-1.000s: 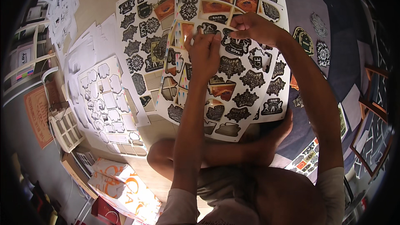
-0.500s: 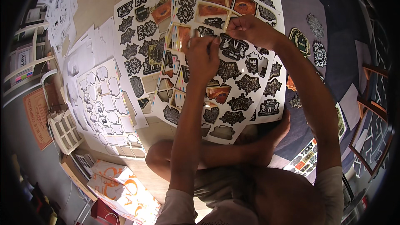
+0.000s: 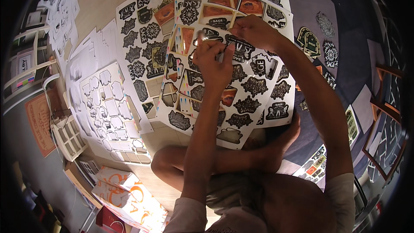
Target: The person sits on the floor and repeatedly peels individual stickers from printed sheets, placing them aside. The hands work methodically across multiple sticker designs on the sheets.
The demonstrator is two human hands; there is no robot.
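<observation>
I sit on the floor over stacked sticker sheets (image 3: 241,140), white and printed with mostly black designs. Between my hands is a black-and-white die-cut sticker (image 3: 242,52) with an uneven outline. My left hand (image 3: 215,62) is at its left side, fingers curled and thumb stretched toward its edge; what it pinches is hidden. Just above the sticker, my right hand (image 3: 254,30) is closed, its fingertips at a narrow strip of the sheet. Orange-brown rectangular stickers (image 3: 253,6) and several black stickers (image 3: 254,86) surround both hands. Some cut-outs nearer me are vacant.
Another printed sheet (image 3: 137,54) lies to the left, with a sheet of vacant cut-outs (image 3: 103,131) beyond it. Loose stickers (image 3: 330,54) rest on the dark mat at right, near wooden frames (image 3: 386,112). A white and orange bag (image 3: 129,200) stands at lower left.
My left hand has shifted slightly right, its thumb now further over the sticker. My right hand has moved a little left. The upper sheets have slid slightly left.
</observation>
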